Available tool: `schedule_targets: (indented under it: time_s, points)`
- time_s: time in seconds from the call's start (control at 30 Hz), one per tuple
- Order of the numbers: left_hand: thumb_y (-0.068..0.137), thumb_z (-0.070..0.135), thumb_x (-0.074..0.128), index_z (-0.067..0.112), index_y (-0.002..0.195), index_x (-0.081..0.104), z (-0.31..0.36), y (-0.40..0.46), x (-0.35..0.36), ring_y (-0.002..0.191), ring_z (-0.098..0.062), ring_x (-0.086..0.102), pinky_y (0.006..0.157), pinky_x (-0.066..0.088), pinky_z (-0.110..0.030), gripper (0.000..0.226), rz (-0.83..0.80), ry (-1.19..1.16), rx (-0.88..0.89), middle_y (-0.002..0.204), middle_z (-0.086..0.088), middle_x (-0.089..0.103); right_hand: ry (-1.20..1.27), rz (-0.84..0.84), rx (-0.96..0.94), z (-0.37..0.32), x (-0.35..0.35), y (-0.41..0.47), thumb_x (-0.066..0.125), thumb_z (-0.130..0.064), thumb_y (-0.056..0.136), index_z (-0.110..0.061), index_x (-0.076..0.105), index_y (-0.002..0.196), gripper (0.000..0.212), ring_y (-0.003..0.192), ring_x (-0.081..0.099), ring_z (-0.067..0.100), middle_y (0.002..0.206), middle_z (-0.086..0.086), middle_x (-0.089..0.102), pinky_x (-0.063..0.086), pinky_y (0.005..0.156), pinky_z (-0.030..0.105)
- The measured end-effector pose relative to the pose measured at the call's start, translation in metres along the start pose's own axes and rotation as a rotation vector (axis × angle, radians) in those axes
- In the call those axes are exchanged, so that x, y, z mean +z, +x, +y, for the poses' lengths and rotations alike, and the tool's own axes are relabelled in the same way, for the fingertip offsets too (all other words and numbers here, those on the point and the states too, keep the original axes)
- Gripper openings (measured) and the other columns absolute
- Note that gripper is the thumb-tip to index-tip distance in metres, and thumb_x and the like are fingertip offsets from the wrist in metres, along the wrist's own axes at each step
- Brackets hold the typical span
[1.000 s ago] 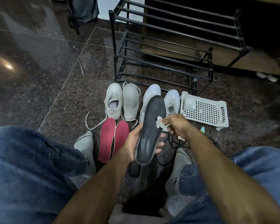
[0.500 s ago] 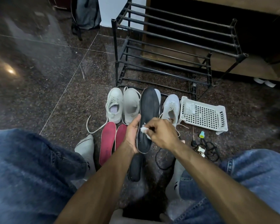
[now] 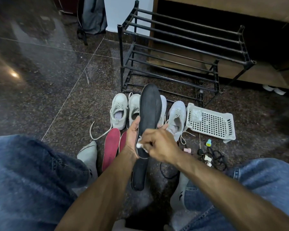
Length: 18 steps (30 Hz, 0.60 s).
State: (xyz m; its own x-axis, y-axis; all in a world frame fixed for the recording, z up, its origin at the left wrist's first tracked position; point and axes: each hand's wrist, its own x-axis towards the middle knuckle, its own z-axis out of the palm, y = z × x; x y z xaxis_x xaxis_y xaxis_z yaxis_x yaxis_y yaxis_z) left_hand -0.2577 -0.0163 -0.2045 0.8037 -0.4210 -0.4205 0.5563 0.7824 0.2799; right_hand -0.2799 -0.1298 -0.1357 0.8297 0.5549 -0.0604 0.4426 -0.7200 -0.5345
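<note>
**Item in hand:** black insole [image 3: 150, 107], held up centre-frame with its toe pointing to 12 o'clock, above the floor [image 3: 57, 80].

**Hands:** the left hand [image 3: 132, 137] grasps the insole's 9 o'clock edge, thumb on the face and fingers curled behind. The right hand [image 3: 160, 145] pinches a white wipe [image 3: 138, 145] and presses it on the heel end, at 6 o'clock on the insole.

**Laid out on the floor:**
- second black insole [image 3: 138, 175], at 6 o'clock, just below the held one
- two red insoles [image 3: 111, 150], side by side at 8 o'clock
- four white shoes [image 3: 118, 112], in a row at 12 o'clock, partly hidden behind the insole
- white basket [image 3: 212, 129], at 3 o'clock
- cables [image 3: 213, 157], at 4 o'clock
- shoe rack [image 3: 121, 47], bare, beyond the shoes

**Progress (judged):** midway. All insoles are out of the shoes and one is being wiped. Whether the other three are already clean cannot be told. Refitting the insoles and racking the shoes are still to do.
</note>
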Motion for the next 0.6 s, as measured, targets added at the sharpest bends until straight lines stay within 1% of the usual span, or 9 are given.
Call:
schedule_targets:
  time_s: [0.03,0.1,0.2,0.27,0.33,0.43,0.47,0.53,0.6]
  points:
    - [0.092,0.049,0.046,-0.001,0.132,0.053,0.000,0.002,-0.001,0.121,-0.036,0.054,0.113,0.034,-0.045,0.065,-0.014,0.003,-0.019,0.123,-0.027,0.060,-0.017,-0.014,-0.033,0.000,0.000,-0.005,0.067,-0.013,0.084,-0.022,0.077,0.095,0.017,0.086,0.066,0.014,0.095,-0.012,0.069,0.053,0.079,0.036]
    - [0.093,0.048,0.047,-0.003,0.123,0.060,-0.002,0.002,0.000,0.111,-0.033,0.061,0.109,0.039,-0.042,0.061,0.000,-0.017,-0.038,0.113,-0.024,0.065,-0.094,0.045,-0.074,0.007,-0.006,0.001,0.067,-0.013,0.082,-0.023,0.077,0.093,0.018,0.084,0.067,0.016,0.093,-0.012,0.069,0.053,0.074,0.035]
    - [0.088,0.046,0.050,-0.003,0.099,0.069,-0.007,0.000,0.008,0.086,-0.029,0.069,0.082,0.057,-0.040,0.053,-0.003,-0.022,-0.054,0.090,-0.020,0.070,-0.145,0.231,0.019,0.018,-0.019,0.017,0.067,-0.012,0.083,-0.023,0.078,0.092,0.018,0.081,0.067,0.018,0.091,-0.012,0.071,0.054,0.073,0.035]
    - [0.085,0.043,0.053,-0.003,0.094,0.071,-0.007,-0.001,0.013,0.081,-0.030,0.071,0.075,0.060,-0.040,0.050,0.007,-0.016,-0.040,0.087,-0.020,0.070,-0.057,0.311,0.077,0.017,-0.019,0.021,0.069,-0.010,0.081,-0.020,0.078,0.089,0.016,0.080,0.067,0.015,0.090,-0.013,0.072,0.054,0.074,0.035]
    - [0.084,0.040,0.057,-0.006,0.101,0.070,-0.003,-0.005,0.017,0.091,-0.032,0.070,0.085,0.057,-0.042,0.051,-0.002,-0.037,-0.007,0.095,-0.023,0.070,0.048,0.253,0.078,0.009,-0.011,0.014,0.071,-0.009,0.080,-0.019,0.079,0.087,0.015,0.080,0.068,0.012,0.089,-0.013,0.073,0.055,0.076,0.034]
    - [0.093,0.048,0.044,-0.003,0.126,0.059,0.001,-0.005,0.015,0.117,-0.038,0.058,0.112,0.036,-0.046,0.062,-0.031,-0.033,-0.010,0.115,-0.031,0.063,0.116,0.137,0.042,-0.001,0.001,-0.006,0.074,-0.012,0.080,-0.021,0.079,0.088,0.013,0.080,0.069,0.008,0.090,-0.014,0.074,0.055,0.080,0.032]
    - [0.095,0.049,0.041,-0.003,0.125,0.059,0.000,-0.004,0.015,0.118,-0.038,0.057,0.112,0.035,-0.045,0.063,-0.018,-0.033,-0.018,0.116,-0.030,0.063,0.086,0.142,0.022,-0.001,0.001,-0.008,0.074,-0.012,0.080,-0.022,0.079,0.088,0.014,0.080,0.069,0.009,0.089,-0.014,0.074,0.055,0.078,0.032]
    - [0.094,0.047,0.044,-0.004,0.116,0.064,-0.003,-0.002,0.014,0.106,-0.034,0.064,0.103,0.045,-0.041,0.059,-0.019,-0.070,-0.013,0.109,-0.025,0.067,-0.020,0.212,0.015,0.004,-0.004,0.002,0.071,-0.010,0.078,-0.023,0.079,0.086,0.017,0.078,0.069,0.013,0.087,-0.014,0.073,0.054,0.074,0.032]
    - [0.091,0.044,0.048,-0.003,0.100,0.071,-0.007,-0.002,0.016,0.093,-0.029,0.069,0.090,0.053,-0.039,0.053,-0.007,-0.092,-0.014,0.097,-0.020,0.070,-0.059,0.276,0.147,0.007,-0.014,0.015,0.070,-0.012,0.081,-0.025,0.078,0.086,0.016,0.079,0.067,0.014,0.087,-0.014,0.073,0.048,0.071,0.026]
